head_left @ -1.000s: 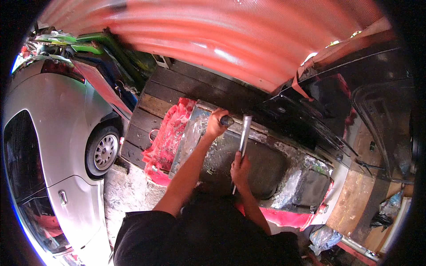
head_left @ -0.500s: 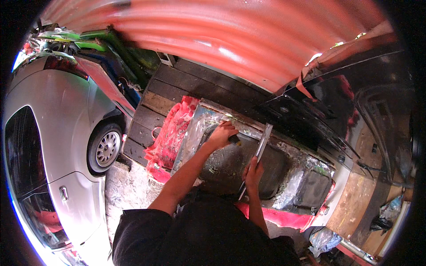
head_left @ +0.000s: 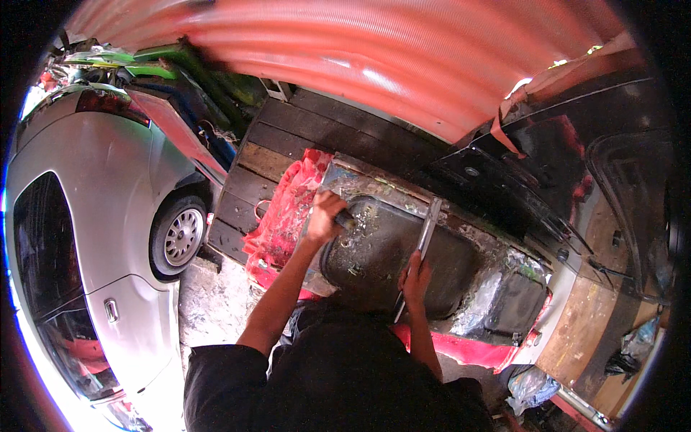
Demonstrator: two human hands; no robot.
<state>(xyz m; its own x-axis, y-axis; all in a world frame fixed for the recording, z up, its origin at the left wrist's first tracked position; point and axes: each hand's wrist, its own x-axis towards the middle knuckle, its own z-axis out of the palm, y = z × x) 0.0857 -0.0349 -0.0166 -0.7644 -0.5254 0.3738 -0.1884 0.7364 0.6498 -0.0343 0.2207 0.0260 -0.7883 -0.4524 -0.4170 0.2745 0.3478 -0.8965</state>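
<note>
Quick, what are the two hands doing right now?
Left hand: closed, holding a short dark object; can't tell exactly what.
Right hand: closed, holding a long shiny metal bar.

2 hands point(head_left: 327, 215) point(head_left: 415, 279) — 2 tools point(head_left: 346, 219) point(head_left: 430, 229), prob.
</note>
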